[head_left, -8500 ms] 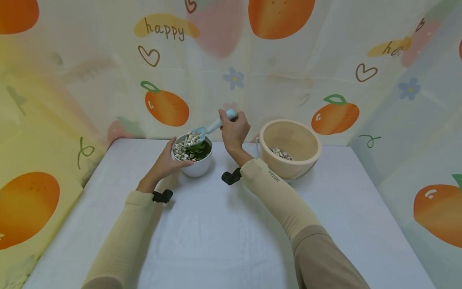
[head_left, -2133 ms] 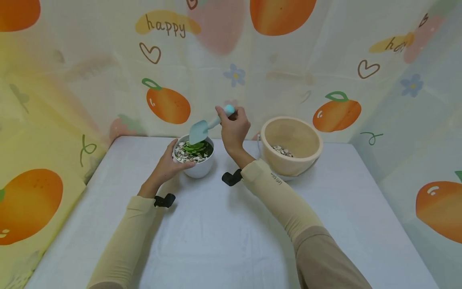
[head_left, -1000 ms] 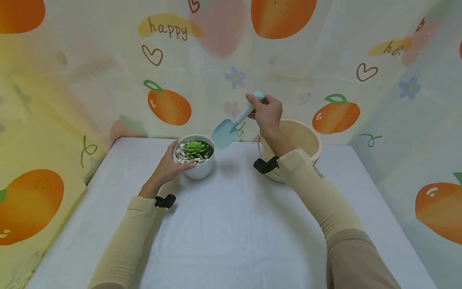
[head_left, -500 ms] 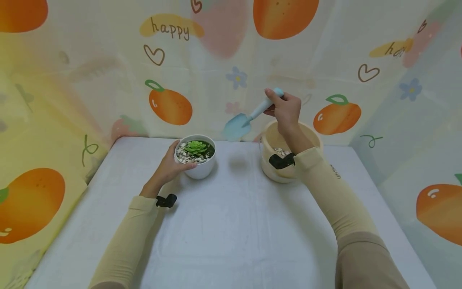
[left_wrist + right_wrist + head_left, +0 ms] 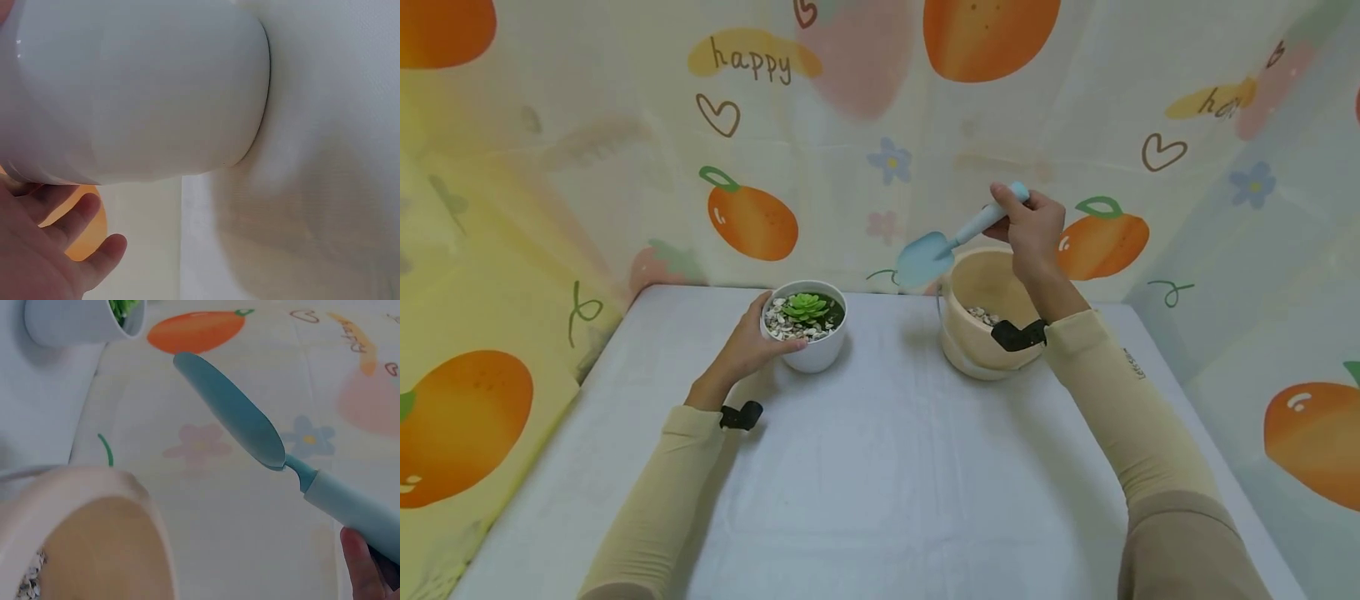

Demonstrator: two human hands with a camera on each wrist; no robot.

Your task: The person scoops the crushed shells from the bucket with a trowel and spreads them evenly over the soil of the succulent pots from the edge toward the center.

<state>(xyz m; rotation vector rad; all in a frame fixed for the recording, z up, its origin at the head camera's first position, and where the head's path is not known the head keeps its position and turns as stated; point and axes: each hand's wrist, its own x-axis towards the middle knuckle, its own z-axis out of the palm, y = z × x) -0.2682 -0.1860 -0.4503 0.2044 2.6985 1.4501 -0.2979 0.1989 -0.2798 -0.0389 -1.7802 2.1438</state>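
Note:
My left hand holds a white flower pot by its side, thumb along the front of the rim. Inside the pot, pale pebbles surround a green succulent, with dark soil showing at the right. In the left wrist view the smooth pot wall fills much of the picture, some fingers standing free below it. My right hand grips the handle of a light blue trowel, raised beside and above the beige bucket. The trowel's blade carries no visible pebbles in the right wrist view.
A beige bucket stands at the back right, with some pebbles at its bottom and a wire handle on its left. White cloth covers the table. A fruit-patterned curtain hangs close behind.
The right hand tipped a trowelful of pebbles into the pot, then carried the emptied trowel up and right toward the bucket. The left hand and pot stay in place.

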